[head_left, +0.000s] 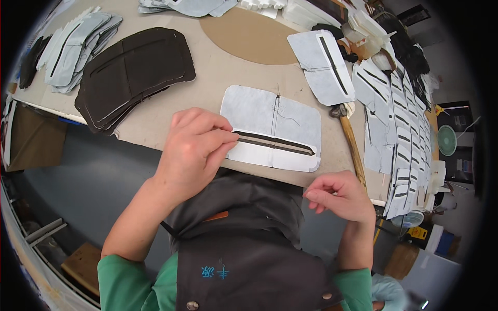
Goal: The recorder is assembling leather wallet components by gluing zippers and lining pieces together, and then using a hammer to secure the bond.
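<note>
A light grey fabric panel [249, 106] lies at the table's front edge, with a stitched centre seam and a long black-edged slot. A white strip runs along its near side, and loose dark threads trail over its far half. My left hand [199, 142] is closed at the slot's left end, thumb and forefinger pinching the panel there. My right hand [340, 194] hovers off the table edge, to the right of the panel. Its thumb and fingers are curled together; whatever may be between them is too small to make out.
A stack of dark brown panels [140, 67] sits left, near grey pieces [83, 46]. A wooden-handled hammer [350, 140] lies right, below another slotted panel [321, 65]. Rows of slotted pieces [404, 129] cover the right side. A brown oval [249, 36] is at the back.
</note>
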